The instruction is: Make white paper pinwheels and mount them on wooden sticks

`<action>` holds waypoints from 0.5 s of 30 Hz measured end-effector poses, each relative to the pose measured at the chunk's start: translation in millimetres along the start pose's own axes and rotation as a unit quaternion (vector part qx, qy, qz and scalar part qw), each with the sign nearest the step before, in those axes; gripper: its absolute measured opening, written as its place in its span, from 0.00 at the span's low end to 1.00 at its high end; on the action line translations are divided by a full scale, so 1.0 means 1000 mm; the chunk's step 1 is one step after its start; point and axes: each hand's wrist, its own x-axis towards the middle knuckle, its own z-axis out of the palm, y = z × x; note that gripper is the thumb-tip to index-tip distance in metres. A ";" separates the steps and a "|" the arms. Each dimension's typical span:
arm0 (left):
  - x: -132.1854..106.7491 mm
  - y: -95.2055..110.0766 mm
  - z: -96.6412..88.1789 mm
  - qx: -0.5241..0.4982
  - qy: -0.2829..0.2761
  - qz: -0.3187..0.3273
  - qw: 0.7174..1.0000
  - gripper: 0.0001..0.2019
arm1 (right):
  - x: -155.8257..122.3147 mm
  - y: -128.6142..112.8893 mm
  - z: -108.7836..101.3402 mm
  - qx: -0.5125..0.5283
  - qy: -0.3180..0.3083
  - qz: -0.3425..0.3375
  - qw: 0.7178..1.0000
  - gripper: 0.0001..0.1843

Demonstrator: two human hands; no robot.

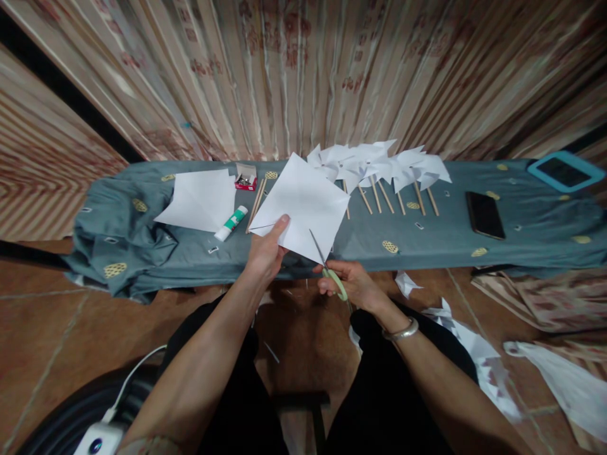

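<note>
My left hand (266,253) pinches a square white sheet of paper (306,199) by its near-left edge, thumb on top. A slit shows in the sheet's left corner. My right hand (349,282) is closed round the green handles of a pair of scissors (336,282). One scissor blade lies over the paper at its near corner, the other is hidden beneath. Behind and right of the sheet, several white paper pinwheels (370,165) on wooden sticks lie in a row, overlapping.
Left on the cloth-covered bench (441,243) are more white paper (202,199), a glue stick (231,223), a small red box (245,177) and wooden sticks (257,205). A phone (485,215) and a blue-framed tablet (566,171) lie right. Paper scraps (484,360) litter the floor.
</note>
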 end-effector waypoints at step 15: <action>-0.001 -0.006 -0.002 0.014 -0.012 -0.002 1.000 0.16 | 0.001 0.001 0.003 -0.001 0.016 -0.025 1.000 0.26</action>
